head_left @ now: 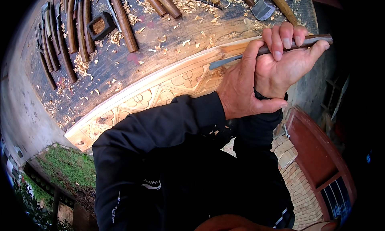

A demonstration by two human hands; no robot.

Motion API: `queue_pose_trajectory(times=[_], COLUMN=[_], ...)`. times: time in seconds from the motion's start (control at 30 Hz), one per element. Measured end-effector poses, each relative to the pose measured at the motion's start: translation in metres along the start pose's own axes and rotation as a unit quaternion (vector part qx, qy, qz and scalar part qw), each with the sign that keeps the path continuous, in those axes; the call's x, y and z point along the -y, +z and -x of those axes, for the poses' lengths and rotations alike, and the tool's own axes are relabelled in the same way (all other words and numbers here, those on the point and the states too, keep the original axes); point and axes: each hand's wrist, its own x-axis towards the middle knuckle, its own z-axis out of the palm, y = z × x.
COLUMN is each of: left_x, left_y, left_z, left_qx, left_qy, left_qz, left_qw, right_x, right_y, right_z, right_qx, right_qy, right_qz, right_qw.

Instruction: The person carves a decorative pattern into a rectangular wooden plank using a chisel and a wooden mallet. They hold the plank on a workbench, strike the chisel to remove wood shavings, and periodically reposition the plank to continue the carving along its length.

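Note:
A chisel (228,62) with a dark wooden handle and a grey blade lies slantwise over a long pale wooden board (140,86). Its blade points left, close above the board's face. My right hand (282,64), palm up, has its fingers curled over the handle, and its thumb stretches toward the handle's end. Where handle meets blade, my left hand (240,84) crosses the chisel with its index finger. My left thumb reaches across my right wrist; the other left fingers are mostly hidden. Lobed flower shapes and slanting lines are cut or drawn along the board.
Dark workbench (160,58) carries scattered shavings. Several wood-handled carving tools (81,30) lie at far left, beside a small dark square box (100,26). A metal tool head (262,10) lies at the back right. Grass (68,167) shows lower left, brick paving (302,187) lower right.

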Motion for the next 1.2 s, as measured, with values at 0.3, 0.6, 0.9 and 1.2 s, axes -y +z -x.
queue_pose_trajectory(times=[0.3,0.6,0.9,1.2], left_x=[-0.001,0.003,0.003,0.007], left_y=[0.001,-0.006,-0.003,-0.001], left_z=[0.005,0.001,0.004,0.008], left_qx=[-0.003,0.081,0.059,0.017], left_qy=[0.001,0.017,0.008,0.007], left_qz=[-0.021,-0.029,-0.008,0.002], left_qw=[1.000,0.996,0.998,1.000], right_x=[-0.002,0.009,0.002,-0.001], right_y=[-0.008,-0.022,-0.021,-0.011], right_z=[0.002,0.003,0.003,0.005], right_qx=[-0.035,-0.024,-0.016,-0.023], right_qy=[0.004,-0.007,0.011,0.012], right_qz=[-0.052,-0.081,-0.103,-0.089], right_qw=[0.998,0.996,0.994,0.996])
